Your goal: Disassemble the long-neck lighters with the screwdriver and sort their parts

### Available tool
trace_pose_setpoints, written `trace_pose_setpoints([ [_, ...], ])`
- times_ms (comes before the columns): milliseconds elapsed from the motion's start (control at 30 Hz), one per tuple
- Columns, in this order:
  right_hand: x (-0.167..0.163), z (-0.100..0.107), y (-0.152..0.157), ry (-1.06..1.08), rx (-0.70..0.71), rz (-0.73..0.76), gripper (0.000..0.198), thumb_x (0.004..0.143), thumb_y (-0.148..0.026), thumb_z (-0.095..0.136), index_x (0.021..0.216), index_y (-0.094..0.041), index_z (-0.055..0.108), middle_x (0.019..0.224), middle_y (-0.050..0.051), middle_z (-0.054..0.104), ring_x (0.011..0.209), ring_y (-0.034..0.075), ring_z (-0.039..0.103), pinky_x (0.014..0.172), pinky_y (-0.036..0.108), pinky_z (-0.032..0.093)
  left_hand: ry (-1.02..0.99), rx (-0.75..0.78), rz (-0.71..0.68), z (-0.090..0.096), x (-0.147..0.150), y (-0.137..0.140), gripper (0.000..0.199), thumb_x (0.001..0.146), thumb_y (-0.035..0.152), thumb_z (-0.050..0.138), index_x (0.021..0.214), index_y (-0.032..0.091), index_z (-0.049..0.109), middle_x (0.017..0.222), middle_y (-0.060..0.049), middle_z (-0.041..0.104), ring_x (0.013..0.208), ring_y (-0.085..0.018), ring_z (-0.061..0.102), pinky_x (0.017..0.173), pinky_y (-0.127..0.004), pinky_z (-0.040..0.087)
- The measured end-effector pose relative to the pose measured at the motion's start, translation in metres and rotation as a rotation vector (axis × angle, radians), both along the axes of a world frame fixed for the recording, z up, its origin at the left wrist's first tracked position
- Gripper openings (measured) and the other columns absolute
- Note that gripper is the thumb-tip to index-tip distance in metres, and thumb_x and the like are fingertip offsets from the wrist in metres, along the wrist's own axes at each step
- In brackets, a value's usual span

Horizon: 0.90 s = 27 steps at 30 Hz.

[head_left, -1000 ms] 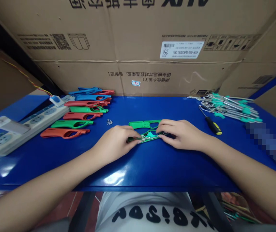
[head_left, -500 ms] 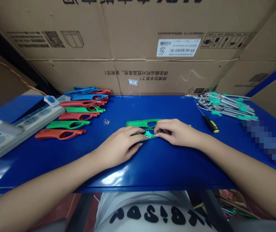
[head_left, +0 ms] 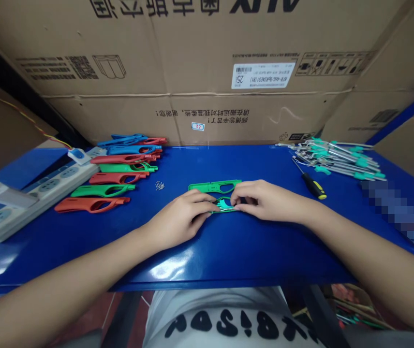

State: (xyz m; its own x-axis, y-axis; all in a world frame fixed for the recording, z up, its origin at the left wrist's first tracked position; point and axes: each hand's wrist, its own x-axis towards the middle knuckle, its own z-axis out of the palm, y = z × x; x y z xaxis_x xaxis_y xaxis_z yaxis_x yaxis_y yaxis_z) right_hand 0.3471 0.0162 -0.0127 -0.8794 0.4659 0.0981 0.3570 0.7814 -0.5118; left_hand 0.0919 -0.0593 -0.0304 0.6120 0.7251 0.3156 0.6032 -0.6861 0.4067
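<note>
A green lighter shell half point(head_left: 213, 210) lies on the blue table between my two hands, with a teal trigger piece point(head_left: 224, 204) sitting in it. My left hand point(head_left: 183, 215) has its fingers closed on the shell's left end and covers that part. At the right end, my right hand point(head_left: 263, 200) pinches the shell, thumb and fingers bent; its fingertips hide what lies under them. Just beyond, a second green shell half point(head_left: 205, 186) rests flat, its inner side up, close to the right fingers.
Red, green and blue lighter shells point(head_left: 116, 178) are lined up at left beside a power strip point(head_left: 43, 193). Small screws point(head_left: 159, 185) lie nearer. At right are a screwdriver point(head_left: 314, 186) and a pile of metal lighter rods point(head_left: 337, 157). A cardboard box point(head_left: 127, 113) stands behind.
The left fingers have drawn closer together on the green shell half. The right hand stays at its end with barely any shift. The whole view has tilted slightly.
</note>
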Motion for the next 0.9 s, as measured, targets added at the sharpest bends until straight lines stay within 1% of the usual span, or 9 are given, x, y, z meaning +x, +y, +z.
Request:
trace_pose_setpoints([
  [67,0.004,0.002,0.002,0.011,0.022,-0.006,0.014,0.096,-0.021,0.057,0.100,-0.019,0.070,0.100,0.006,0.070,0.087,0.016,0.064,0.077,0.027,0.048,-0.006,0.001,-0.001,0.000,0.000,0.001,0.027,0.098,0.011,0.054,0.115,0.021,0.072,0.118,-0.008,0.072,0.112,-0.023,0.064,0.099,-0.040,0.053],
  [200,0.011,-0.003,0.012,-0.002,0.256,-0.124,0.028,0.098,-0.016,0.047,0.117,-0.021,0.068,0.119,0.009,0.064,0.100,0.021,0.064,0.084,0.033,0.049,-0.021,0.008,-0.002,-0.003,0.000,0.003,0.027,0.098,0.012,0.054,0.115,0.021,0.073,0.119,-0.009,0.071,0.114,-0.023,0.064,0.099,-0.041,0.053],
  [267,0.012,-0.009,0.017,-0.063,0.325,-0.120,0.034,0.096,-0.012,0.046,0.121,-0.022,0.067,0.126,0.011,0.061,0.107,0.024,0.062,0.086,0.036,0.049,-0.032,0.021,-0.002,-0.006,0.001,0.005,0.026,0.099,0.013,0.054,0.115,0.021,0.072,0.120,-0.010,0.071,0.114,-0.023,0.064,0.099,-0.042,0.053],
  [367,0.012,-0.014,0.022,-0.095,0.337,-0.092,0.027,0.097,-0.013,0.046,0.114,-0.019,0.066,0.123,0.012,0.060,0.109,0.025,0.059,0.091,0.039,0.048,-0.046,0.039,0.010,-0.010,0.003,0.005,0.026,0.099,0.014,0.053,0.116,0.021,0.072,0.122,-0.010,0.070,0.115,-0.023,0.064,0.100,-0.042,0.054],
  [467,0.012,-0.013,0.023,-0.123,0.359,-0.132,0.014,0.098,-0.022,0.053,0.103,-0.018,0.065,0.117,0.011,0.062,0.101,0.025,0.057,0.089,0.040,0.046,-0.099,0.024,0.036,-0.010,0.004,0.004,0.023,0.098,0.018,0.058,0.115,0.020,0.072,0.125,-0.010,0.069,0.116,-0.022,0.066,0.102,-0.040,0.054],
  [567,0.011,-0.011,0.022,-0.140,0.376,-0.188,0.011,0.099,-0.026,0.053,0.101,-0.019,0.061,0.112,0.010,0.064,0.098,0.025,0.058,0.086,0.039,0.044,-0.168,0.056,0.084,-0.007,0.002,0.006,0.024,0.096,0.025,0.066,0.118,0.019,0.071,0.125,-0.010,0.070,0.116,-0.022,0.066,0.103,-0.039,0.054],
  [667,0.008,-0.008,0.019,-0.080,0.311,-0.314,0.013,0.099,-0.028,0.050,0.103,-0.019,0.059,0.103,0.008,0.068,0.088,0.022,0.061,0.076,0.034,0.043,-0.171,0.165,0.111,-0.003,-0.004,0.011,0.031,0.095,0.028,0.068,0.124,0.020,0.069,0.130,-0.010,0.068,0.121,-0.024,0.062,0.106,-0.044,0.051],
  [767,0.004,-0.007,0.014,0.043,0.165,-0.438,0.015,0.097,-0.032,0.052,0.102,-0.020,0.060,0.091,0.004,0.069,0.076,0.018,0.060,0.067,0.031,0.042,-0.150,0.215,0.142,-0.001,-0.010,0.016,0.037,0.094,0.030,0.069,0.129,0.022,0.066,0.137,-0.011,0.065,0.126,-0.027,0.059,0.108,-0.049,0.049],
  [900,-0.002,-0.007,0.009,0.230,-0.246,-0.454,0.017,0.092,-0.035,0.057,0.093,-0.019,0.061,0.078,0.003,0.066,0.068,0.016,0.060,0.060,0.028,0.045,-0.150,0.200,0.142,-0.002,-0.011,0.018,0.037,0.093,0.030,0.071,0.128,0.021,0.067,0.129,-0.010,0.070,0.117,-0.025,0.064,0.101,-0.045,0.053],
])
